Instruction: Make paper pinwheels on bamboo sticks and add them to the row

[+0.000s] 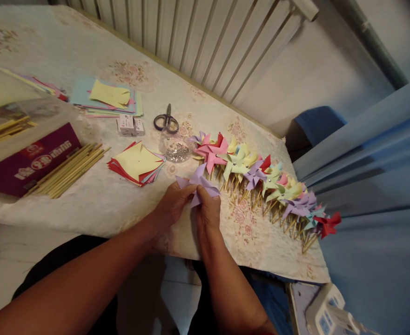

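Observation:
A purple paper pinwheel [201, 176] is pinched between my two hands above the front of the table, its blades folded toward the centre. My left hand [172, 202] grips it from the left, thumb near the middle. From the right, my right hand [209, 210] presses its thumb at the centre too; whether a pin is there is hidden. Just beyond lies a clear dish of small silvery pins [177, 150]. Left of my hands sits a stack of cut paper squares [137, 162], yellow on top. A long row of finished pinwheels [255, 173] on sticks stretches off to the right.
Dark-handled scissors [167, 122] lie behind the pins. Small white boxes [131, 124] and a pile of coloured paper [103, 97] are at the back left. Wooden sticks [70, 171] lie beside a purple-labelled box [32, 160]. A radiator [191, 42] runs along the table's back edge.

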A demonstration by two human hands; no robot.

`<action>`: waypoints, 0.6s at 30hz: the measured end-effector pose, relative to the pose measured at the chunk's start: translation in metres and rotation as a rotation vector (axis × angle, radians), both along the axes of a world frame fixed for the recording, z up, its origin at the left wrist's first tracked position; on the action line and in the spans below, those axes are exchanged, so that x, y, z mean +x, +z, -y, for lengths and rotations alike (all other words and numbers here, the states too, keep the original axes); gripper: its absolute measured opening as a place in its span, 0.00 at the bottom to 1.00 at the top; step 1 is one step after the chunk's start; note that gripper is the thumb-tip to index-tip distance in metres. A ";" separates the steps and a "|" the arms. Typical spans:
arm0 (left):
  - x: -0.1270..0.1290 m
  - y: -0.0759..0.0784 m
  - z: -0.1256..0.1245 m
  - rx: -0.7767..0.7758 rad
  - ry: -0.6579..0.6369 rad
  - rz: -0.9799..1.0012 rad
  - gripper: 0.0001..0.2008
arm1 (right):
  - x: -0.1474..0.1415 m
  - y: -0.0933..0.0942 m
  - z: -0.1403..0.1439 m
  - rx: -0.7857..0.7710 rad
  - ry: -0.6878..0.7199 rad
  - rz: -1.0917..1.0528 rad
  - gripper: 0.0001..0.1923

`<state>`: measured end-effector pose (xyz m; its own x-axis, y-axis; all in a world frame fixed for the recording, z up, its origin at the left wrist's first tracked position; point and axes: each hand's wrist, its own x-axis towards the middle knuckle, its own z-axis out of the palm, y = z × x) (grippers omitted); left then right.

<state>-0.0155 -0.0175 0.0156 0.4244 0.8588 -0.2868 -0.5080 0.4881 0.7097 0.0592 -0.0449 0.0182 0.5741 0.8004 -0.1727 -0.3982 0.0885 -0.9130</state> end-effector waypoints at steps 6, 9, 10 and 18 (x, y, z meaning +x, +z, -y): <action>0.000 -0.004 -0.001 0.014 -0.001 -0.026 0.08 | 0.002 -0.005 0.001 -0.019 -0.003 0.034 0.17; 0.001 -0.006 0.000 0.036 0.009 -0.034 0.09 | 0.001 -0.007 0.000 -0.015 -0.011 0.032 0.17; 0.002 -0.006 0.001 0.042 0.009 -0.027 0.09 | 0.000 -0.007 0.000 -0.010 -0.020 0.030 0.17; 0.003 -0.008 0.000 -0.016 0.029 0.065 0.10 | -0.002 -0.006 0.000 0.018 -0.009 0.016 0.16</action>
<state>-0.0121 -0.0170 0.0074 0.4179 0.8664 -0.2732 -0.5665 0.4836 0.6672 0.0573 -0.0450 0.0120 0.5839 0.7981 -0.1489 -0.3826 0.1088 -0.9175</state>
